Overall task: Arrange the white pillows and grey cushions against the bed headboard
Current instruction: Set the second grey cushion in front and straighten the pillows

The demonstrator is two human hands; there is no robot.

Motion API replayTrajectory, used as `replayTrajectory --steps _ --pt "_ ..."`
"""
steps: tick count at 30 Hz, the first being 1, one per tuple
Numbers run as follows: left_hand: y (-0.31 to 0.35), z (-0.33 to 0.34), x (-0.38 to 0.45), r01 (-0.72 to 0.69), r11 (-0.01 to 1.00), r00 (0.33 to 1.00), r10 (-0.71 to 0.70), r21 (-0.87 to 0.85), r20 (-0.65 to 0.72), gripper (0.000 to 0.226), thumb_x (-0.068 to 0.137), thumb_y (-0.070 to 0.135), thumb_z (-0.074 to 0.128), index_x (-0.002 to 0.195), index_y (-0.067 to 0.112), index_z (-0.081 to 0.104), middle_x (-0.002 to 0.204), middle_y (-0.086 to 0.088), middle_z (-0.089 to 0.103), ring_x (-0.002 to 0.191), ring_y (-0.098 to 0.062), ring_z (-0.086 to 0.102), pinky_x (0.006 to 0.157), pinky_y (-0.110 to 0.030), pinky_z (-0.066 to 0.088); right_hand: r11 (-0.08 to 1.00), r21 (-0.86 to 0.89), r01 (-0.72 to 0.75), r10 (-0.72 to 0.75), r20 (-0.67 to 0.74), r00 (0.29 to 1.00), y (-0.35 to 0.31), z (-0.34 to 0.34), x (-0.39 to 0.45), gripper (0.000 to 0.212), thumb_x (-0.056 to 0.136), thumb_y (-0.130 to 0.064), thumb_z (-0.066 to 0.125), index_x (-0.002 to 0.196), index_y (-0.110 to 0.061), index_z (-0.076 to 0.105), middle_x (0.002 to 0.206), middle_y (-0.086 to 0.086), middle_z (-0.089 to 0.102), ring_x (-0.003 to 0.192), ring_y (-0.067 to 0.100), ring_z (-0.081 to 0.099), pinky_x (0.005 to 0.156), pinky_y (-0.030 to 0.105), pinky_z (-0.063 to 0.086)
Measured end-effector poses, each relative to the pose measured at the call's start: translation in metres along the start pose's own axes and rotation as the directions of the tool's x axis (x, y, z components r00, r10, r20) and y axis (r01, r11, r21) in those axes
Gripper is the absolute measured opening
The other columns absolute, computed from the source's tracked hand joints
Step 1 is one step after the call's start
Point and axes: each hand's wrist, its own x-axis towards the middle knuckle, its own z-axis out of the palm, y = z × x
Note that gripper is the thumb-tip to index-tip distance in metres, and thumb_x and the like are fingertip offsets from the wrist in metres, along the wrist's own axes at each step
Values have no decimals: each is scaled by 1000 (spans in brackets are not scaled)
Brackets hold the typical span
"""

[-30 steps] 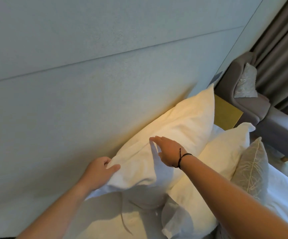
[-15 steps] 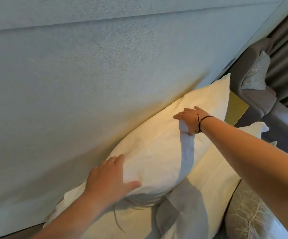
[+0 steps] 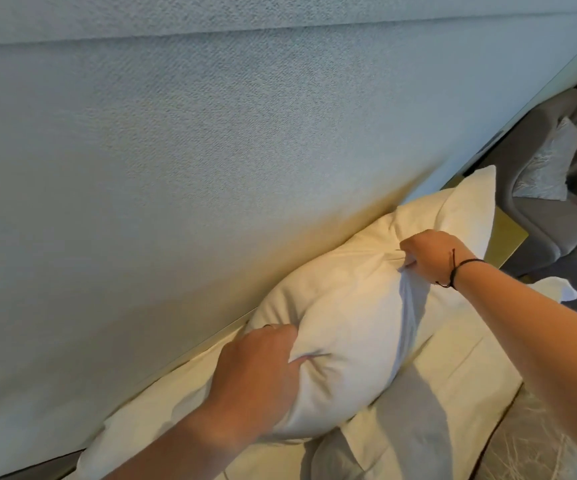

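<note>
Top white pillow (image 3: 356,327) lay vs headboard (image 3: 211,161), atop 2nd pillow (image 3: 453,382). Since 0.5 s ago I saw both hands go from flat to bunching fabric: left hand (image 3: 259,372) low end, right hand (image 3: 429,256) upper. Grey cushion (image 3: 536,448) bottom-right; armchair (image 3: 550,216) beyond.

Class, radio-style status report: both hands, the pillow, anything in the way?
Left hand and right hand both gripping the plump white fabric pillow. Pillow leaning on the pale textured headboard. Second white pillow underneath; nothing blocking.
</note>
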Motion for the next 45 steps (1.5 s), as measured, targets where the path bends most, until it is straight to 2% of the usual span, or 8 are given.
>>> replayTrajectory --steps 9,12,16,22,28,32,37,45 --pt "11 -40 -2 -164 964 969 197 210 -147 48 74 45 74 72 33 28 64 10 55 60 -14 59 48 -26 33 996 83 -19 43 -292 955 32 -20 -22 14 83 -18 67 71 -17 59 72 1 62 72 29 56 74 35 44" --pt "-17 -29 3 5 997 1000 -7 76 18 42 86 66 49 75 31 31 75 8 50 68 -17 51 59 -32 38 968 229 -99 166 -299 940 7 -2 -26 11 91 -33 61 97 -24 64 107 2 64 108 30 58 108 55 30" --pt "-46 -24 15 145 963 964 -85 -226 253 69 55 90 56 68 24 46 61 10 50 53 -7 41 53 -27 32 736 640 -221 422 -178 889 -45 32 -40 64 94 -42 55 150 -32 25 160 5 18 147 24 19 113 62 18" --pt "-58 -36 36 60 979 998 -59 -196 12 48 76 60 70 61 16 57 55 6 59 57 -11 56 49 -29 37 308 936 -169 481 0 877 -114 49 -70 89 89 -64 48 154 -31 -3 164 2 -4 150 21 3 118 55 16" --pt "-76 -38 20 76 980 988 -49 184 -148 40 94 49 54 69 21 38 67 -1 62 71 -33 62 52 -35 31 442 882 -166 238 63 969 -127 47 -91 95 83 -71 52 154 -35 0 164 -1 -7 150 22 -7 118 52 12" --pt "-77 -36 20 94 946 995 -74 312 -74 36 98 53 41 77 24 41 80 0 67 85 -29 66 58 -35 36 400 899 -180 214 100 972 -123 57 -104 96 82 -68 56 153 -38 -1 164 -2 -8 150 19 -9 120 49 10" --pt "-44 -30 66 41 994 991 -53 98 126 47 83 72 45 81 26 55 77 10 63 72 -12 59 57 -30 38 171 962 -212 286 157 945 -111 80 -120 98 84 -62 60 155 -32 0 164 -4 -7 149 12 -11 119 42 10" --pt "90 18 216 -16 995 955 45 -100 292 52 82 55 61 117 17 62 116 -2 64 104 -22 60 82 -31 44 -136 975 -176 552 222 804 -99 114 -114 89 87 -56 59 155 -28 8 163 -7 9 149 6 6 120 35 19"
